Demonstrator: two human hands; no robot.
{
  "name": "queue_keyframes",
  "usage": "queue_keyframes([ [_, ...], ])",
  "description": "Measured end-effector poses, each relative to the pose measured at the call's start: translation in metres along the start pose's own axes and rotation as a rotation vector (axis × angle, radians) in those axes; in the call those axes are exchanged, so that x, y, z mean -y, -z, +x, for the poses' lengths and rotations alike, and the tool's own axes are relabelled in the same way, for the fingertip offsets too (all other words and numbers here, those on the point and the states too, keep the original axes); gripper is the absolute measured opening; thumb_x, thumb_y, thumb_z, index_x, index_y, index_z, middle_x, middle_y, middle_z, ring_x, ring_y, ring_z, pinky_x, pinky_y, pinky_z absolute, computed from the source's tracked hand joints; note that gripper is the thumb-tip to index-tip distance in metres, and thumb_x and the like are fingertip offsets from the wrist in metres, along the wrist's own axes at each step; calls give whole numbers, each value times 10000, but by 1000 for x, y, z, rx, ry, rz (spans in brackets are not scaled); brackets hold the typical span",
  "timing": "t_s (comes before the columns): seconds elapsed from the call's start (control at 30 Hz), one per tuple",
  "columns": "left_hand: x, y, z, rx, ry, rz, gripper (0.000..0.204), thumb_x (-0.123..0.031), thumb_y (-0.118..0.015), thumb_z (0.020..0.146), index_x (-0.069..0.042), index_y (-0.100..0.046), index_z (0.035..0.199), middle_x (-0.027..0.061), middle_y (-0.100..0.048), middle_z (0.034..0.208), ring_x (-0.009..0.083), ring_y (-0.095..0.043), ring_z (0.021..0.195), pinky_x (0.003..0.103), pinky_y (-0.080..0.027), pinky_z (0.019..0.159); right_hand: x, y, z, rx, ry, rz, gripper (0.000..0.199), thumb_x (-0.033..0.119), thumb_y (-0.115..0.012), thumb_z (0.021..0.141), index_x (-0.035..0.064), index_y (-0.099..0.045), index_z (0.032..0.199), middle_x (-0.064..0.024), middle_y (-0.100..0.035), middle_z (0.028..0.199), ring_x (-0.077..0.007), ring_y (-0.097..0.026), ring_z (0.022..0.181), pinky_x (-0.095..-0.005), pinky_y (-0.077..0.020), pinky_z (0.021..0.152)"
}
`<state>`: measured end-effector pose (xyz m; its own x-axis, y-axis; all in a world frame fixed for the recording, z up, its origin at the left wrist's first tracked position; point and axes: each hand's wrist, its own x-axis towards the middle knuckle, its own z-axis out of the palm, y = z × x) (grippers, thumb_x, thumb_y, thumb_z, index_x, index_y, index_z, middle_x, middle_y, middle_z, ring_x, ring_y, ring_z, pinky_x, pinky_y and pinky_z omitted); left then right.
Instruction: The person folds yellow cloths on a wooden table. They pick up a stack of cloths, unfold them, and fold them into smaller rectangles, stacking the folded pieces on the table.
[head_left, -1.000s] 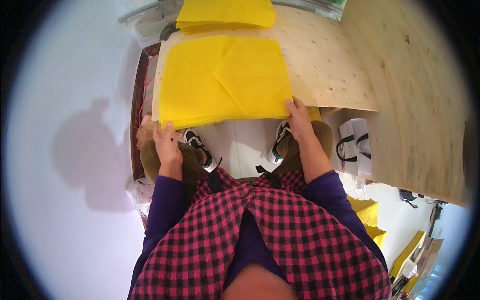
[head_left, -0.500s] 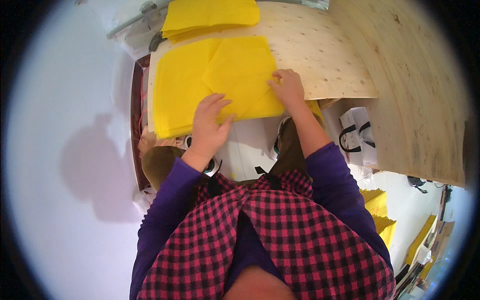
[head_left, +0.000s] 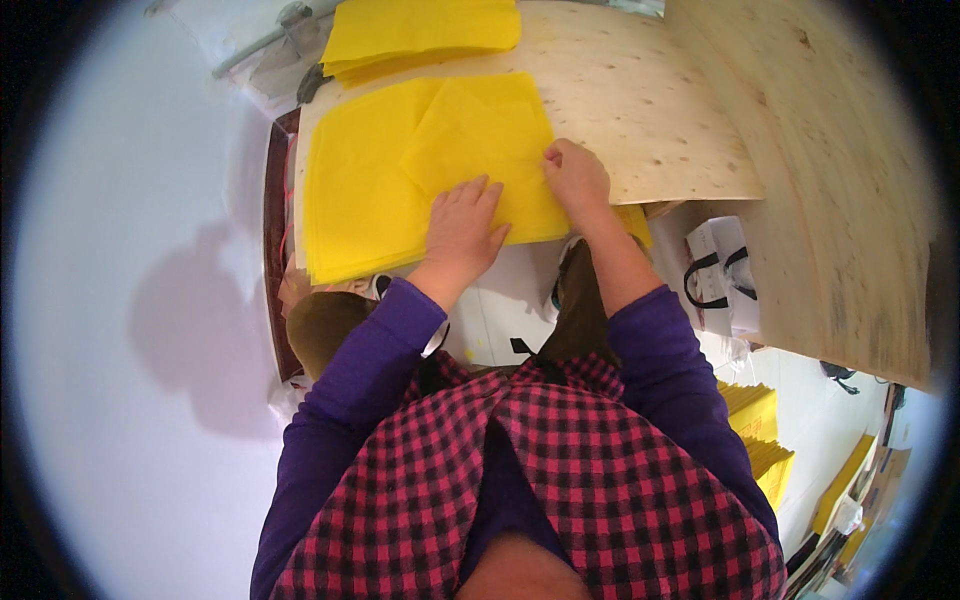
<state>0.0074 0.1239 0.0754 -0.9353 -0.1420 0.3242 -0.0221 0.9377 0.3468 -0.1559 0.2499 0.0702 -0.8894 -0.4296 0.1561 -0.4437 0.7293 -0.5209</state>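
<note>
A stack of large yellow sheets (head_left: 360,190) lies on a pale plywood table (head_left: 640,110). The top sheet has a folded-over flap (head_left: 480,130) across its right half. My left hand (head_left: 462,228) lies flat, palm down, on the near edge of the sheets, fingers spread. My right hand (head_left: 575,178) presses on the right edge of the folded flap with fingers curled. Neither hand grips anything that I can see.
A second pile of yellow sheets (head_left: 420,30) lies at the far side of the table. A white bag with black handles (head_left: 722,275) stands on the floor to the right. More yellow packs (head_left: 760,440) are stacked lower right. A white wall runs along the left.
Both hands moved up from the table's near edge onto the yellow sheets. The left hand slid right and flattened; the right hand went to the flap's right edge.
</note>
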Motion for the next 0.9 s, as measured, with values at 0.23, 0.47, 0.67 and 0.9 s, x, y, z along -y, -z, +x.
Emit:
queue_keyframes([
  [0.23,-3,5,3,-89,56,-147,672,-242,-765,737,-7,-466,1291,196,-534,1265,363,-487,1180,429,-391,998,16,21,6,24,35,242,159,192,-616,800,55,-655,871,-108,-681,827,-252,-658,766,-368,-520,690],
  [0.47,-15,26,11,-354,38,-139,864,-292,-783,719,35,-320,1371,246,-501,1276,402,-482,1164,437,-388,995,81,61,18,299,8,759,170,167,-628,851,8,-617,911,-36,-625,752,-136,-628,632,-249,-503,590],
  [0.67,19,44,18,-318,388,-358,508,-289,-675,836,39,-545,1201,246,-619,1058,401,-587,979,424,-469,804,146,58,26,506,110,993,217,208,-611,894,6,-615,974,-78,-661,873,-150,-660,750,-269,-529,676],
  [0.9,103,93,22,-378,536,-1192,270,-186,-552,951,13,-626,1119,103,-672,1063,183,-646,941,307,-511,790,117,57,35,333,192,923,263,228,-597,904,-16,-608,1001,-107,-683,950,-161,-650,833,-281,-519,744],
])
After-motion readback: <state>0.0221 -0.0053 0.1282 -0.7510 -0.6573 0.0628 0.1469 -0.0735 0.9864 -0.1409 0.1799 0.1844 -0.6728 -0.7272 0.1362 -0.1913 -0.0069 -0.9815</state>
